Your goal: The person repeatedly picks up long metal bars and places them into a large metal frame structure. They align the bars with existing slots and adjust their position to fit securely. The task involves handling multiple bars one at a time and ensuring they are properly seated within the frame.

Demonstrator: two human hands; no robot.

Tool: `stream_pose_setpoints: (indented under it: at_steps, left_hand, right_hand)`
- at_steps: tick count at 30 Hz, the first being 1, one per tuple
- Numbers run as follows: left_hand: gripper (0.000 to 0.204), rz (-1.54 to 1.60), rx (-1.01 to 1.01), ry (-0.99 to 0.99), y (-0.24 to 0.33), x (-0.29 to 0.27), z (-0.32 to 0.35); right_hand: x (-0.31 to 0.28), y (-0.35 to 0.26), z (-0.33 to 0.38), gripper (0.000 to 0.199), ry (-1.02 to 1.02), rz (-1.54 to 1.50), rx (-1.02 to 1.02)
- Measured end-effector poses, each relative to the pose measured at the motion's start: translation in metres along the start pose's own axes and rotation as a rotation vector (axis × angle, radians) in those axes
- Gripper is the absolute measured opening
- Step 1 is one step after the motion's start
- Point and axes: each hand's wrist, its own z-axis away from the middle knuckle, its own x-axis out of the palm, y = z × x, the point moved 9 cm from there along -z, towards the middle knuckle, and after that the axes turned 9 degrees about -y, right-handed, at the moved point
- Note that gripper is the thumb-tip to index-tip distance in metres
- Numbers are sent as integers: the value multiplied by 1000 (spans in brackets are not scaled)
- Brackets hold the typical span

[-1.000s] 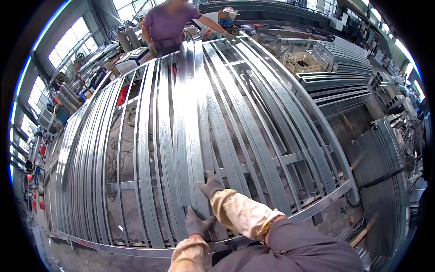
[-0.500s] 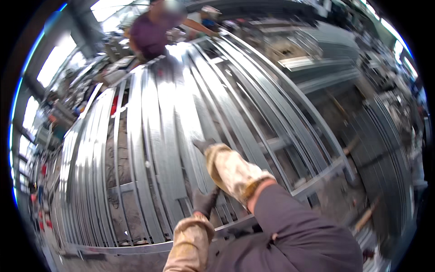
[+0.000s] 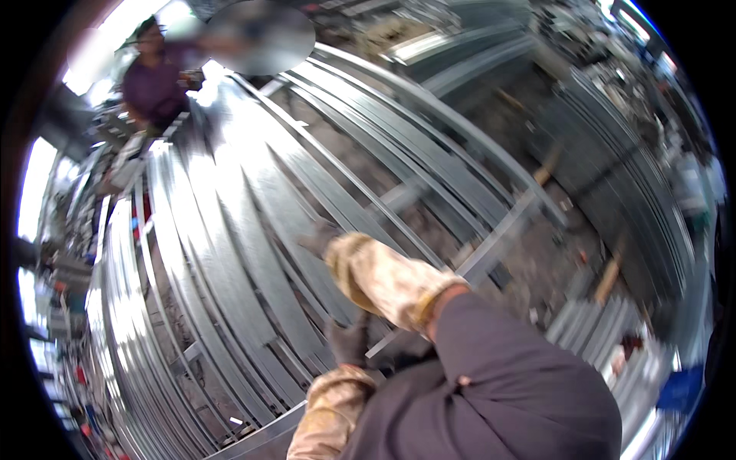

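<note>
Long, shiny metal channels (image 3: pixel 261 268) lie side by side across a metal frame (image 3: pixel 498 238). My right hand (image 3: pixel 320 236), in a dark glove with a beige sleeve cover, is closed on the edge of one channel near the middle. Lower down, close to the channels' near ends, my left hand (image 3: pixel 349 343) has its thumb and fingers around the same channel. Both hands are somewhat blurred, and parts of the fingers are hidden. My right forearm reaches across from the lower right.
Across the frame stands a person in a purple shirt (image 3: pixel 153 88), one arm stretched toward the channels' far ends. Stacked dark metal lengths (image 3: pixel 613 176) lie on the right. Shorter metal bars (image 3: pixel 590 330) and a blue object (image 3: pixel 681 389) are at the lower right.
The view has swung, so the channels and the person across appear farther left. My hands stay at the same channel, the right one slightly farther left in the picture.
</note>
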Motion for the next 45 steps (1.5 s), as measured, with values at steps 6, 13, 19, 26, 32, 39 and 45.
stream_pose_setpoints:
  at_steps: [6,13,19,26,32,39,45]
  left_hand:
    - [46,41,-80,114,37,39,-13]
    - [65,87,-232,-17,45,123,-38]
    - [69,57,-285,-59,65,182,-34]
    - [70,29,-175,-318,97,245,-52]
    - [64,10,-293,-583,86,261,-83]
    - [48,-121,-24,-216,44,83,-117]
    - [44,-126,48,708,53,-338,-109]
  right_hand:
    - [-62,4,-8,87,-181,39,55]
    - [-131,41,-30,82,-217,-57,6]
    - [-176,71,-34,85,-269,-46,-21]
    - [-217,164,-79,104,-319,-62,97]
    - [-237,126,-79,101,-291,162,110]
    - [-194,143,-63,54,-252,31,-106]
    - [-246,194,-28,80,-309,74,358]
